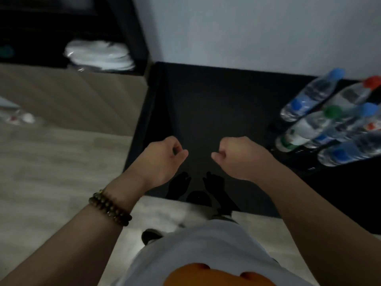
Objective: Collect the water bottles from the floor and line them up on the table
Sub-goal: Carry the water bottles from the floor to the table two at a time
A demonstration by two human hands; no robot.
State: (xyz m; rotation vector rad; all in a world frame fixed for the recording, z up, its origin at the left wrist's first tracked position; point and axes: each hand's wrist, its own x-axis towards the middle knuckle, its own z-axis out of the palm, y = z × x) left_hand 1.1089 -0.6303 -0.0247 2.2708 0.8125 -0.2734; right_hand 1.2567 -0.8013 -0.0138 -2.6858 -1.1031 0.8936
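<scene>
Two sets of fingers [175,142] are lying curled into fists, holding nothing. Left hand [165,157] and right hand [237,157] are hovering side by side above the dark worktop [206,100]. Several water bottles [309,124] are standing clustered on its right end.

Five water bottles [309,96] can be counted on one black table [206,104], above it two hands.
Two blue caps [337,73], one red cap [372,82], one green cap [332,111]; the fifth bottle [350,151] is cut off. One left hand [162,159], one right hand [237,155], one beaded bracelet [110,209].
</scene>
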